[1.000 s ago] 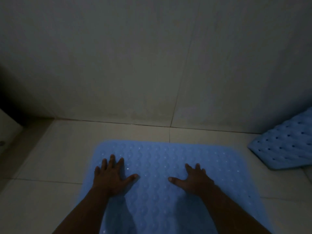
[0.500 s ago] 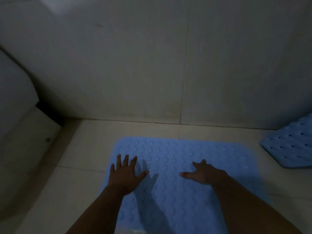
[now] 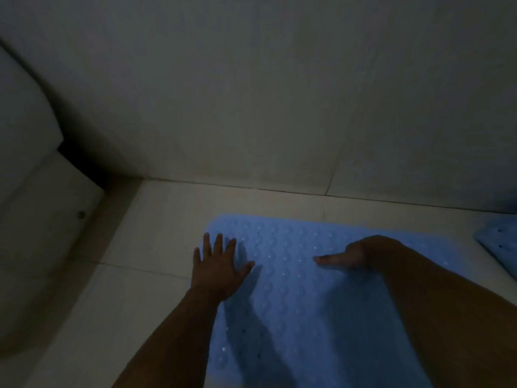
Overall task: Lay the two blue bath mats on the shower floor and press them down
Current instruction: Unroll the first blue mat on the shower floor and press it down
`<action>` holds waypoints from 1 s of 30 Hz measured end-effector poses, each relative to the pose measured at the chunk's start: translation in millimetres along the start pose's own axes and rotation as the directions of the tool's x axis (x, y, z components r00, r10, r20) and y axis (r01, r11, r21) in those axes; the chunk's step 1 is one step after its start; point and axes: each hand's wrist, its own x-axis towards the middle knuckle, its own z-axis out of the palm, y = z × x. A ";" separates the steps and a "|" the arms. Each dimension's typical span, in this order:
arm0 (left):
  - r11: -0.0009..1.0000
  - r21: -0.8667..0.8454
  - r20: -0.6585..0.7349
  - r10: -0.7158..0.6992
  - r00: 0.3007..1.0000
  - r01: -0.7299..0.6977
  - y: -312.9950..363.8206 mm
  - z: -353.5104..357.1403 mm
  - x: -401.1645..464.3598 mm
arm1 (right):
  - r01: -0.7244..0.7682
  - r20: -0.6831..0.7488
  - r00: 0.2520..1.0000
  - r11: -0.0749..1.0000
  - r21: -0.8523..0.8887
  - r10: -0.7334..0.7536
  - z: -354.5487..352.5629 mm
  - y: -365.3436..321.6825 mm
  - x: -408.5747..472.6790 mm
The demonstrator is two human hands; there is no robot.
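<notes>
Pressing was the step in hand: the left hand (image 3: 216,268) lay flat, fingers spread, on the first blue mat (image 3: 302,298) at lower centre, while the right hand (image 3: 345,254) rested open-gripped beside it. Next, judging by the second mat (image 3: 499,245) lying unpressed at the right edge, it wanted laying on the shower floor (image 3: 167,219).

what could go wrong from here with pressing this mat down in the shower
1. The left hand lies at the near mat's left edge, its fingers partly over the bare floor tile, so that edge may get uneven pressure and might not stick flat.
2. The second mat sits at the right frame edge, possibly not yet flat; it could be forgotten.
3. The right hand is foreshortened; dim light hides bubbles.
</notes>
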 end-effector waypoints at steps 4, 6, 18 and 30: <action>0.995 -0.095 -0.011 0.021 1.000 -0.022 -5.9 4.0 24.3 | 0.004 -0.048 0.999 0.994 0.110 0.001 19.5 -5.8 1.7; 0.994 -0.097 -0.026 0.042 0.999 -0.044 -11.0 13.1 29.8 | 0.027 -0.065 0.998 0.987 0.157 -0.017 26.1 -11.0 -5.1; 0.984 -0.003 -0.288 0.172 0.942 -0.180 -8.9 75.8 90.7 | -0.130 0.133 0.980 0.980 -0.151 0.151 -5.6 -30.0 66.5; 0.978 -0.004 -0.305 0.199 0.931 -0.210 -11.5 77.0 94.0 | -0.019 -0.502 0.864 0.994 -0.106 -0.037 -2.5 -33.3 73.4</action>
